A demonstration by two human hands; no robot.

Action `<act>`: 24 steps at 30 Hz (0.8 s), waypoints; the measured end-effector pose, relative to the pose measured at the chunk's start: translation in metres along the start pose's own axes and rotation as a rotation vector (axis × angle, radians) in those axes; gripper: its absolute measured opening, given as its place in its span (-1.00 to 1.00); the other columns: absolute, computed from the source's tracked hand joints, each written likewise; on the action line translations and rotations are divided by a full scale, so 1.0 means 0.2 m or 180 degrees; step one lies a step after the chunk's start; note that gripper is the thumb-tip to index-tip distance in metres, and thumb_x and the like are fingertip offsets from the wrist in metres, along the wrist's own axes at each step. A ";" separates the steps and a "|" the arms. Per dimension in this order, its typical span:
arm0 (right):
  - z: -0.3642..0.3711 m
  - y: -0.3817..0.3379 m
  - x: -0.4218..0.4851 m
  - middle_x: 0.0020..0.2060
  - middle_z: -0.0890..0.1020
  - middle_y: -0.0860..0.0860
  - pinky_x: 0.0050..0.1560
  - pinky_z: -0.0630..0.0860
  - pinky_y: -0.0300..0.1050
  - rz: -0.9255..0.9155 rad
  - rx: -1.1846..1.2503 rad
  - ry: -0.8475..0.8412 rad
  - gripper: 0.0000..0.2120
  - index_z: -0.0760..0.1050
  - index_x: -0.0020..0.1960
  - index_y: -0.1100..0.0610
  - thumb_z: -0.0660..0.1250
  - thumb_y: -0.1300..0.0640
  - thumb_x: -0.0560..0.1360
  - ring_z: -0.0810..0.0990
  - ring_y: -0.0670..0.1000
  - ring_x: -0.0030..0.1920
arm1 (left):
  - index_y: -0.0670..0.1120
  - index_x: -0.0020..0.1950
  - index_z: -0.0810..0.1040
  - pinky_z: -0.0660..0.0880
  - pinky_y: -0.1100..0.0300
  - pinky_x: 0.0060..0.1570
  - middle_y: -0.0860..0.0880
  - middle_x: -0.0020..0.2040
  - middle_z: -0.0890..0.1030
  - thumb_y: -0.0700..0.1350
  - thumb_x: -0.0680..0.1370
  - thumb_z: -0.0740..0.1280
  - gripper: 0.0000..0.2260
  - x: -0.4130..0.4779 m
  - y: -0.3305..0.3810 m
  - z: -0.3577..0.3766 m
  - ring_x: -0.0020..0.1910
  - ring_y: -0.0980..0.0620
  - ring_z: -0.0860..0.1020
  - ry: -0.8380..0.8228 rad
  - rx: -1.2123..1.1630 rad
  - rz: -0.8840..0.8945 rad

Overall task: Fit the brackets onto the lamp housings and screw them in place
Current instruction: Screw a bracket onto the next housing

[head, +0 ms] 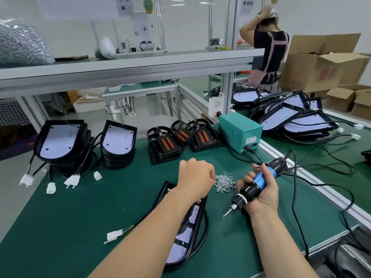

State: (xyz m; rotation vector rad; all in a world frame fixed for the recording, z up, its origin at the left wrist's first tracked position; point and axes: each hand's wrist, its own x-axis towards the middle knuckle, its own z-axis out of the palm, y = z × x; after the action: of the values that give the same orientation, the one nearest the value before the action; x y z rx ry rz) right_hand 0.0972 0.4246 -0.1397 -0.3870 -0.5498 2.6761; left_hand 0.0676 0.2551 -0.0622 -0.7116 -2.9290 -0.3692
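Green matting is covering the counter, which is being shared by lamp parts, loose screws and cables, with a metal shelf running across behind it.

One lamp housing is being kept flat near the front edge, open side up and partly covered by the left forearm. Its black cable is looped round its right side, and a white plug is lying just to its left.

The left hand is being held over the far end of that housing, back upward, with its fingers curled right at the left edge of a small pile of screws. Whether a screw is being pinched cannot be told, since the fingertips are hidden.

The right hand is being wrapped firmly round the electric screwdriver, just right of the screws, with the bit pointing down and to the left. A teal power box is standing further back.

Black brackets with orange strips are being kept in small stacks beyond the hands. More housings are being stored in two stacks at the far left and in a loose heap on the counter to the right.

Behind that heap a person is standing beside cardboard boxes, both arms raised to the head.
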 end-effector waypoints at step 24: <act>-0.01 0.01 0.01 -0.38 0.46 -0.05 -0.31 0.40 -0.20 -0.0033 -0.0007 -0.0017 -0.87 0.51 -0.10 0.06 0.40 0.02 0.52 0.44 -0.09 -0.46 | -0.02 -0.04 0.58 0.29 0.02 0.06 -0.02 -0.08 0.64 -0.24 0.50 0.28 -0.84 0.15 0.09 0.18 0.00 -0.12 0.53 -0.0727 0.0940 0.0752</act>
State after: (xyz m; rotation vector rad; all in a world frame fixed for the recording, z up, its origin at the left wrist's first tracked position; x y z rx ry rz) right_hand 0.0960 0.4240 -0.1426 -0.3766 -0.5550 2.6675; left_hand 0.0472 0.2940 -0.0888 -1.0976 -2.9588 0.1745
